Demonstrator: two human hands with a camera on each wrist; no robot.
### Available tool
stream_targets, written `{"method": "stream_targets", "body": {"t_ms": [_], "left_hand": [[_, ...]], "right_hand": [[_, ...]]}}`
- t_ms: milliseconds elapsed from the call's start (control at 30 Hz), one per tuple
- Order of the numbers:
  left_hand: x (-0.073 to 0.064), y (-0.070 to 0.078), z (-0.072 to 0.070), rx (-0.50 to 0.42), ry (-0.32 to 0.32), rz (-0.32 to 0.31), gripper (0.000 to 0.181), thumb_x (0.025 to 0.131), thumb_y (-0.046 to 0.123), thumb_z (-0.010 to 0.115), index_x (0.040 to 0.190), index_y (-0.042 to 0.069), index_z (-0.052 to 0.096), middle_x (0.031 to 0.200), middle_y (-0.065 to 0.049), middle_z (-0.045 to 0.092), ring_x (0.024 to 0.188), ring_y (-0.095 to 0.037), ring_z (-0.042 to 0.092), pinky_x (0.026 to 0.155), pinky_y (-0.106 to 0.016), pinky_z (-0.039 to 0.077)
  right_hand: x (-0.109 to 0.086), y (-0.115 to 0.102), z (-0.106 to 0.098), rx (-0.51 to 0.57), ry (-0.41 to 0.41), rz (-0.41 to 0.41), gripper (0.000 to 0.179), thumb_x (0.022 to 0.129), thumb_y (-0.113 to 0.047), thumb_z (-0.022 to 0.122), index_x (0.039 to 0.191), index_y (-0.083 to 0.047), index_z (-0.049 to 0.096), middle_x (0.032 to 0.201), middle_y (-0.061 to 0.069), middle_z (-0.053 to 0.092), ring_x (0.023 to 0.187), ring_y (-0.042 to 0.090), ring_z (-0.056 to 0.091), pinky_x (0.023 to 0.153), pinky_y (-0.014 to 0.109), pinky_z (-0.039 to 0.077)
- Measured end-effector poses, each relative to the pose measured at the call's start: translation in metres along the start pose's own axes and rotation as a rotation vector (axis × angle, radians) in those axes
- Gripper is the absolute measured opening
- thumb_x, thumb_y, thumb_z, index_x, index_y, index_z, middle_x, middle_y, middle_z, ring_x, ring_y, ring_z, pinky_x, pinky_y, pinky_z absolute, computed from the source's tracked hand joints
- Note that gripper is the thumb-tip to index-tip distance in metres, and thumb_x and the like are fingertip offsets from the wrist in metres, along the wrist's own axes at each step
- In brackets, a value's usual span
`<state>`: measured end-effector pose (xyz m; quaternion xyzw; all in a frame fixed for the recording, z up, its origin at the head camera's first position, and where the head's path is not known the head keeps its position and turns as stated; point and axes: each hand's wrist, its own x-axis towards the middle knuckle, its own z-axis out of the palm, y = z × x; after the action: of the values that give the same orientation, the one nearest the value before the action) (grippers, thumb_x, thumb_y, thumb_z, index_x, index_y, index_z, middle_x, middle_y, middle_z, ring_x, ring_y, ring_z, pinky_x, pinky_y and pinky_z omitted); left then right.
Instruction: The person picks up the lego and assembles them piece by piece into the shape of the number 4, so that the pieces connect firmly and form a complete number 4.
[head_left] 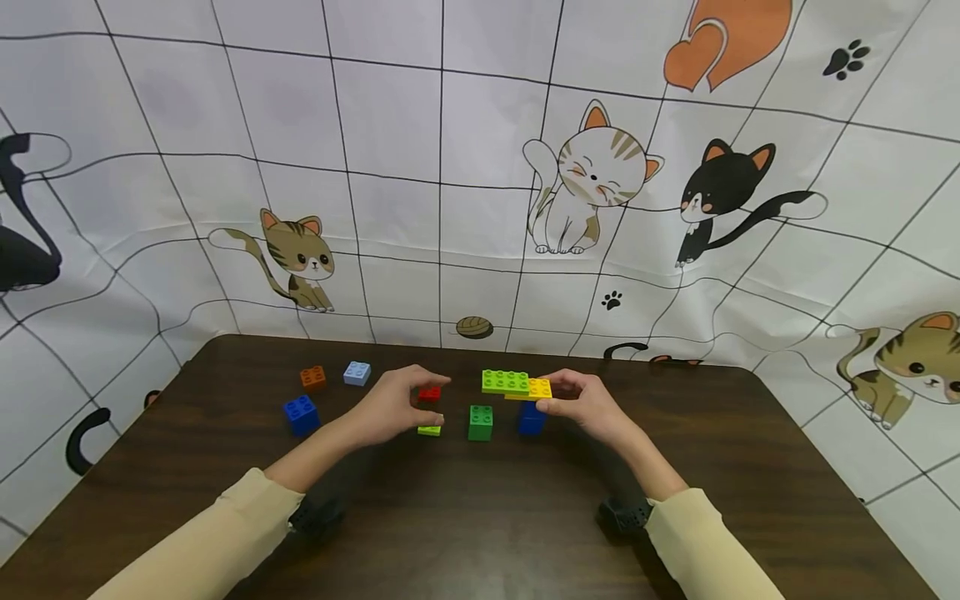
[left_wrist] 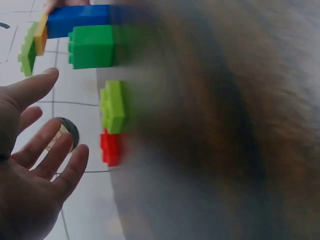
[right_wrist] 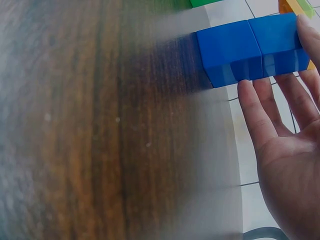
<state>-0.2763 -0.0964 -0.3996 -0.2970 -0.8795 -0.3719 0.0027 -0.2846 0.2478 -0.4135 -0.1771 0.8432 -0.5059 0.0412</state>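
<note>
My right hand (head_left: 588,406) grips the upper right end of a small brick stack, thumb in front and fingers behind. That stack has two blue bricks (right_wrist: 230,45), one over the other, a yellow brick (head_left: 540,388) on them and a long lime brick (head_left: 505,382) on top, jutting out leftward. My left hand (head_left: 392,406) is held with thumb and fingers spread apart and nothing between them. Behind and below it lie a red brick (head_left: 430,393) and a smaller lime brick (left_wrist: 114,106), both partly hidden in the head view. A green brick (head_left: 481,423) stands between the hands.
On the left of the dark wooden table (head_left: 480,517) lie an orange brick (head_left: 312,377), a light blue brick (head_left: 357,372) and a blue brick (head_left: 302,415). A white curtain (head_left: 390,208) with cat drawings hangs along the table's far edge.
</note>
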Motion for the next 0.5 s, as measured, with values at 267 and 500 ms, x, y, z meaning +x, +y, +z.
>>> {"method": "stream_targets", "body": {"t_ms": [267,500], "left_hand": [[-0.003,-0.014,0.003,0.015,-0.127,-0.069,0.055,0.082,0.010,0.087,0.132,0.000,0.066,0.124,-0.014,0.068,0.115,-0.032,0.062,0.100,-0.052,0.050],[-0.003,-0.021,0.007,0.009,-0.182,-0.097,0.054,0.082,0.002,0.085,0.133,0.002,0.066,0.126,-0.014,0.068,0.118,-0.032,0.062,0.104,-0.053,0.047]], "right_hand": [[0.001,0.003,-0.001,0.009,-0.007,-0.013,0.037,0.095,-0.017,0.076,0.126,0.002,0.066,0.117,0.016,0.070,0.102,0.028,0.064,0.085,0.026,0.055],[0.001,0.005,0.000,0.001,-0.002,-0.006,0.037,0.095,-0.016,0.075,0.126,0.002,0.066,0.117,0.016,0.070,0.102,0.027,0.064,0.085,0.026,0.055]]}}
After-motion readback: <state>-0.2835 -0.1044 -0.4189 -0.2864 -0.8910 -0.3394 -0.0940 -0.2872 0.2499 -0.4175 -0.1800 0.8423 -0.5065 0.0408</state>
